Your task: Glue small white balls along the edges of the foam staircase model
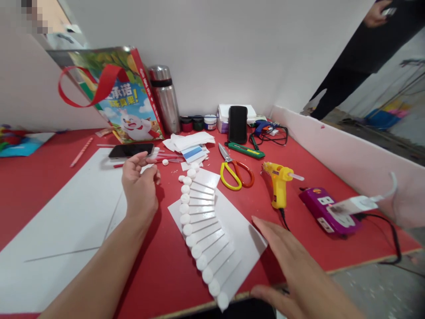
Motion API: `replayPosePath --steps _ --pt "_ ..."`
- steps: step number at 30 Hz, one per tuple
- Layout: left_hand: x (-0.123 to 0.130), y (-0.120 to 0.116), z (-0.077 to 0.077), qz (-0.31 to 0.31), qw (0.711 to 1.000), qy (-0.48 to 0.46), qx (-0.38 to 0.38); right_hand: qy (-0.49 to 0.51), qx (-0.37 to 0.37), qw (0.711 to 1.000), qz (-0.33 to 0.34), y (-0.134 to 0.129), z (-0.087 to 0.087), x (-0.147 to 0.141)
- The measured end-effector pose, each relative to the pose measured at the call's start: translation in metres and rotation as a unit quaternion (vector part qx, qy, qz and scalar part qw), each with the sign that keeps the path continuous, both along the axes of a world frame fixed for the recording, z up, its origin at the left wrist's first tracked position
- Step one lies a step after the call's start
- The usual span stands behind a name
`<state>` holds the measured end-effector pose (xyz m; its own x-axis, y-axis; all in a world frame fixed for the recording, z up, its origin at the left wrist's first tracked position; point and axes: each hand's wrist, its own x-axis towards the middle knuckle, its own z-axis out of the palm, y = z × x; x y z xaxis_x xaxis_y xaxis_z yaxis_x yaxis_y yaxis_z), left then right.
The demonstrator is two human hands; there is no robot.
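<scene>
A curved row of white strips (207, 235), each ending in a white round disc (196, 251), lies fanned over a white sheet (245, 230) on the red table. My left hand (140, 184) hovers left of the fan's upper end, close to a black phone (131, 151) and some thin pink and white sticks (169, 156). Its fingers are loosely bent and apart, and I make out nothing held in them. To the right of the sheet, my right hand (292, 261) is open, thumb and fingers spread, its fingertips near the sheet's right corner.
Scissors (236, 173), a green utility knife (245, 150) and a yellow glue gun (278, 181) lie at centre right. A purple power strip (327, 212) with a plugged-in charger sits farther right. Behind stand a gift box (133, 110), a steel flask (166, 99) and paint jars (198, 122). Another person (372, 48) stands beyond the partition.
</scene>
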<state>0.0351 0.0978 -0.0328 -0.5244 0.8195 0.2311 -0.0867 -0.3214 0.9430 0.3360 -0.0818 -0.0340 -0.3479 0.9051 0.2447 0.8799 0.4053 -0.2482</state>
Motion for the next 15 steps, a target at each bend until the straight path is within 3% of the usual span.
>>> replayPosePath --steps 4,7,9,11,15 --pt "-0.007 0.004 -0.002 0.023 1.000 0.003 -0.004 -0.058 0.030 0.998 0.007 -0.002 -0.005 -0.009" --pt "-0.015 0.009 -0.006 0.022 0.993 0.102 -0.046 -0.088 0.067 0.994 0.005 0.000 -0.006 -0.015" --pt "-0.019 0.012 -0.009 -0.038 0.969 0.231 -0.086 -0.106 0.087 0.991 0.008 0.000 -0.008 -0.016" --pt "-0.020 0.013 -0.011 -0.122 0.925 0.344 -0.102 -0.122 0.103 0.987 0.014 -0.001 -0.010 -0.015" --pt "-0.015 0.011 -0.012 -0.249 0.856 0.449 -0.069 -0.142 0.134 0.980 0.036 -0.001 -0.016 -0.011"
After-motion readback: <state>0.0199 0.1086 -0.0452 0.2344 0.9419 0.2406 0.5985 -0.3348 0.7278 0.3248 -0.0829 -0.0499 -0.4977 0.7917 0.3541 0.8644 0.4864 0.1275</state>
